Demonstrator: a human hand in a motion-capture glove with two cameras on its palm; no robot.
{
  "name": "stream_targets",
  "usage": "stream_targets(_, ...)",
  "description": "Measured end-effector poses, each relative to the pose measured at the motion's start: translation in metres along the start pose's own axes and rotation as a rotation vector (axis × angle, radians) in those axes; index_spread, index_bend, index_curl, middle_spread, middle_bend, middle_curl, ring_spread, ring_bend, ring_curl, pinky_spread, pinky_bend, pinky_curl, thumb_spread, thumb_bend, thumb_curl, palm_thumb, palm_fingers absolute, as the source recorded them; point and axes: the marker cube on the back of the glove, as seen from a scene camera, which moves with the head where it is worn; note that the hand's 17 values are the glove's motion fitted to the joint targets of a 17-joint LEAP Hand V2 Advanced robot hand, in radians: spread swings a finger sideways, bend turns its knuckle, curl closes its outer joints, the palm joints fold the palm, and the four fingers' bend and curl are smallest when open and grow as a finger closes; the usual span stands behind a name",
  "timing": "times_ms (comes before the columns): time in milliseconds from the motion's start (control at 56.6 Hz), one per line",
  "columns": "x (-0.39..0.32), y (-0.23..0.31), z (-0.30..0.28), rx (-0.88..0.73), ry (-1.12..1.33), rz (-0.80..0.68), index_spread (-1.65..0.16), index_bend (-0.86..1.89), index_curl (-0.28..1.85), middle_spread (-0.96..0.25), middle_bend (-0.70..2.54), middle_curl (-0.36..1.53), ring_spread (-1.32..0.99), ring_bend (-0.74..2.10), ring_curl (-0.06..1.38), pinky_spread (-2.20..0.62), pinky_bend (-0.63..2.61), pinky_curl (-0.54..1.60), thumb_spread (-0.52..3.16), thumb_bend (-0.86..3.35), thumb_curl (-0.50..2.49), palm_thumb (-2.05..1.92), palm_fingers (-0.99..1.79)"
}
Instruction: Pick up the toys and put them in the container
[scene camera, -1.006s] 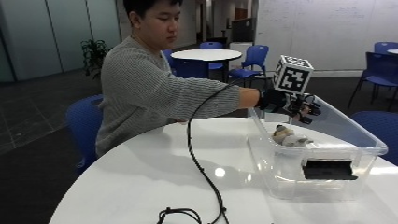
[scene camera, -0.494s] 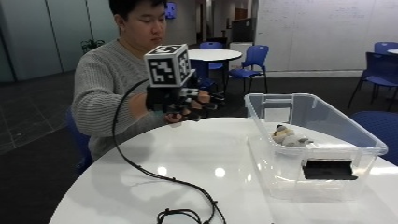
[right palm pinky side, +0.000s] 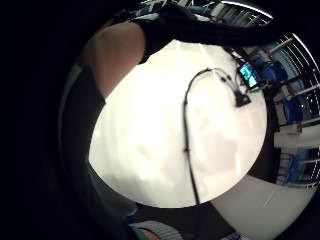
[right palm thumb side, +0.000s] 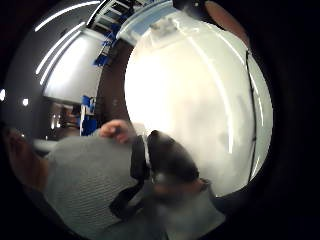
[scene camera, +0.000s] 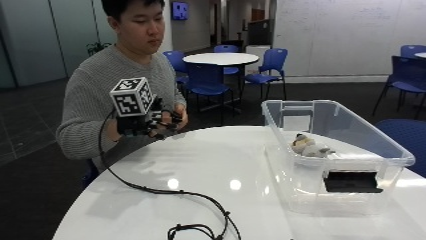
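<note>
Your toy (scene camera: 310, 146), a small pale plush, lies inside the clear container (scene camera: 286, 107), which stands at the tabletop's (scene camera: 200, 170) right edge. Your gloved right hand (scene camera: 150, 125) hovers above the table's far left edge, close to your chest and well apart from the container. Its fingers are loosely curled and hold nothing. Your bare hand (right palm thumb side: 116, 131) rests at the table's edge near your sweater.
</note>
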Motion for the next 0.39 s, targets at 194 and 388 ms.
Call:
stream_targets(194,-0.046,0.067,0.051,-0.052,-0.143,0.014,-0.43,0.23,0.51,-0.16,0.16,0.27,-0.08,0.16,0.20,0.07,0.64,0.32,1.24,-0.03,0.25,-0.04,-0.06)
stream_targets(388,-0.065,0.073,0.057,-0.075,-0.139,-0.041,-0.43,0.25,0.51,-0.17,0.16,0.27,-0.09,0.17,0.20,0.06,0.62,0.33,1.27,-0.03,0.25,-0.03,-0.05)
